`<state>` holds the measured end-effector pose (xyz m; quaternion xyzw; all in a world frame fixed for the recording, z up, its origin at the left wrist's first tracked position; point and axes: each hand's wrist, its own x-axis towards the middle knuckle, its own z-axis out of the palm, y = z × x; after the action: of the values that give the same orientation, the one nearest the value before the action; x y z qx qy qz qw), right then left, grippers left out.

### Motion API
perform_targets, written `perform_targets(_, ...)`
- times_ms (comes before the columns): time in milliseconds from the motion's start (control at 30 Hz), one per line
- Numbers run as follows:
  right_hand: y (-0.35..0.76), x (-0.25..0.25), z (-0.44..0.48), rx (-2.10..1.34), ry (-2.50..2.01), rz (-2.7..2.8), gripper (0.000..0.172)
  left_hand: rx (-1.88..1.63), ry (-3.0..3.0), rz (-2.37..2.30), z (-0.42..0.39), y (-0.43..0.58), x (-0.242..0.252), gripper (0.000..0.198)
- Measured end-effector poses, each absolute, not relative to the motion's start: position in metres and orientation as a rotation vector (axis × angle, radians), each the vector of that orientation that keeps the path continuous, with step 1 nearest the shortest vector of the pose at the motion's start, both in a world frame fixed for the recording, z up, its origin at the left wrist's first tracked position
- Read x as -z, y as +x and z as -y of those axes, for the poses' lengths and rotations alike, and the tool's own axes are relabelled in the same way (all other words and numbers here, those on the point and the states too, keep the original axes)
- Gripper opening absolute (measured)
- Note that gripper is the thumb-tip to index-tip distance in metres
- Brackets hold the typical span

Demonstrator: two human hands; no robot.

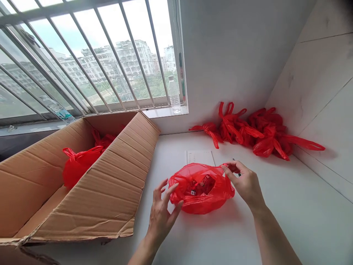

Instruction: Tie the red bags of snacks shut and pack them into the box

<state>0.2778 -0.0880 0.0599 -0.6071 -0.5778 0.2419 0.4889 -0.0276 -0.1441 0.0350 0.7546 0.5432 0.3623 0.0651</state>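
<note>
A thin red plastic bag (201,206) sits with its mouth spread wide on the white table in front of me. Inside lie several small dark-red printed packets (205,184), partly covered by the film. At the bag's left rim is my left hand (162,211), fingers spread and curved, the tips close to or touching the plastic. My right hand (244,182) pinches the bag's right upper edge between thumb and fingers.
Left stands a large open cardboard box (116,191) holding red bags (79,165). Several knotted red bags (264,132) pile against the back wall. A paper notepad (200,156) lies behind my bag. On the sill of the barred window are a clear bottle (174,94) and another bottle (59,110).
</note>
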Motion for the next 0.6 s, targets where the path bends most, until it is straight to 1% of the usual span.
perform_targets(33, 0.276, -0.06, 0.088, -0.62, -1.462, 1.398, 0.033, -1.101, 2.216, -1.658, 0.145, -0.028, -0.035, 0.036)
perform_targets(67, 0.274, -0.06, 0.089, -0.649, -1.444, 1.371, 0.032, -1.11, 2.146, -1.646, 0.144, -0.028, -0.036, 0.031)
perform_targets(100, 0.273, -0.06, 0.089, -0.679, -1.416, 1.323, 0.031, -1.121, 2.071, -1.611, 0.143, -0.028, -0.04, 0.031)
perform_targets(200, 0.269, -0.061, 0.089, -0.769, -1.243, 1.097, 0.031, -1.213, 1.836, -1.43, 0.136, -0.025, -0.062, 0.037)
perform_targets(267, 0.267, -0.063, 0.09, -0.848, -1.083, 0.921, 0.031, -1.342, 1.725, -1.305, 0.129, -0.02, -0.085, 0.04)
perform_targets(367, 0.266, -0.068, 0.092, -0.955, -0.926, 0.727, 0.034, -1.532, 1.714, -1.175, 0.118, -0.01, -0.123, 0.039)
perform_targets(500, 0.264, -0.079, 0.092, -1.014, -0.781, 0.65, 0.04, -1.63, 1.775, -1.077, 0.104, 0.005, -0.16, 0.037)
perform_targets(600, 0.259, -0.097, 0.087, -1.05, -0.669, 0.683, 0.045, -1.63, 1.578, -0.968, 0.091, 0.014, -0.172, 0.039)
